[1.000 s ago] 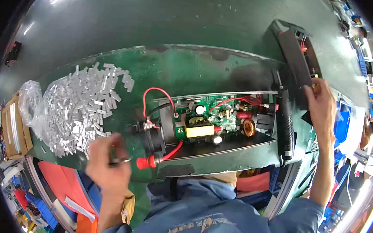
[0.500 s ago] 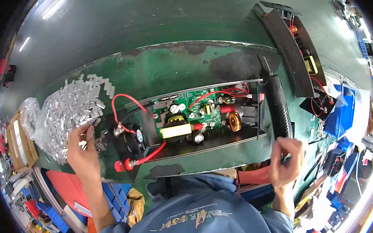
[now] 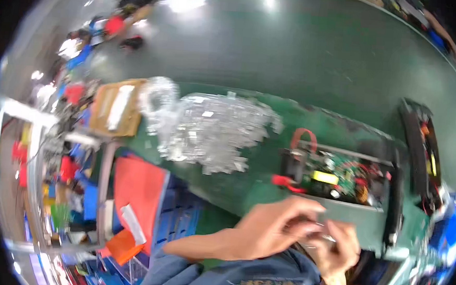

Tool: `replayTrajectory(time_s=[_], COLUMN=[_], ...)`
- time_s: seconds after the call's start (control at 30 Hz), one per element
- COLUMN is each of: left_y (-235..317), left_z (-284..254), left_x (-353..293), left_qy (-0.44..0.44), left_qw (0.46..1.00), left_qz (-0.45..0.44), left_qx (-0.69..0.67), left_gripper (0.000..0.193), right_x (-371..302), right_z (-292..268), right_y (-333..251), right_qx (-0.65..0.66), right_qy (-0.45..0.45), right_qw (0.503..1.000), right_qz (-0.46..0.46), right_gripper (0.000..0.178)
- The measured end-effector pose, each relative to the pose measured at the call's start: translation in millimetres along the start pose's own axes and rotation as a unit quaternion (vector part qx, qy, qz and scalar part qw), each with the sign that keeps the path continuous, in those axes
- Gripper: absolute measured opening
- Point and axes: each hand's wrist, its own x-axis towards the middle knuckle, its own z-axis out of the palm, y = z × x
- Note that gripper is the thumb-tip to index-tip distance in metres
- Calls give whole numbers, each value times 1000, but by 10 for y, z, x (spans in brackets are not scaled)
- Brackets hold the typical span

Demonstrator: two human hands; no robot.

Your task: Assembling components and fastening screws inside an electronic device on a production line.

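My left hand and my right hand are close together in front of my body, fingers curled toward each other. A small silvery piece shows at the right fingertips, blurred. The left fingers are pinched; what they hold is hidden. Just beyond the hands lies an open metal casing with a green circuit board, a yellow-wrapped transformer and red wires. To their left spreads a pile of small silvery metal pieces on clear plastic.
A black electric screwdriver lies right of the casing. A second open unit is farther right, near a blue bin. At left are a cardboard box, a red sheet and blue drawers.
My view has swung left. The left hand has come away from the metal pieces to the right hand. The right hand has left the screwdriver's side, and both now meet before my body.
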Motion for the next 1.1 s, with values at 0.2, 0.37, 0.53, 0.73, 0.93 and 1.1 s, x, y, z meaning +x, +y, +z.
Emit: replayTrajectory(time_s=[0.2, 0.37, 0.53, 0.73, 0.93, 1.1], left_y=[-63, -84, 103, -83, -80, -94], left_z=[459, 571, 321, 243, 384, 397], left_x=[211, 477, 652, 702, 735, 676], left_qy=[-20, 40, -89, -96, -106, -82], left_qw=[995, 979, 993, 984, 980, 985], left_qz=[41, 190, -59, -40, -55, -62], left_qx=[-83, 58, -41, -143, -157, -135], left_gripper=[17, 29, 42, 29, 23, 23], right_x=[-249, -371, -466, -229, -262, -241], right_z=[-181, -314, -361, -240, -328, -329], right_y=[204, 411, 482, 419, 442, 407], right_qx=[25, 88, 41, 160, 195, 189], right_qy=[104, 156, 119, 134, 158, 141], right_qw=[991, 963, 959, 927, 919, 926], right_qz=[86, 203, 255, 313, 305, 295], right_gripper=[19, 17, 11, 15, 21, 20])
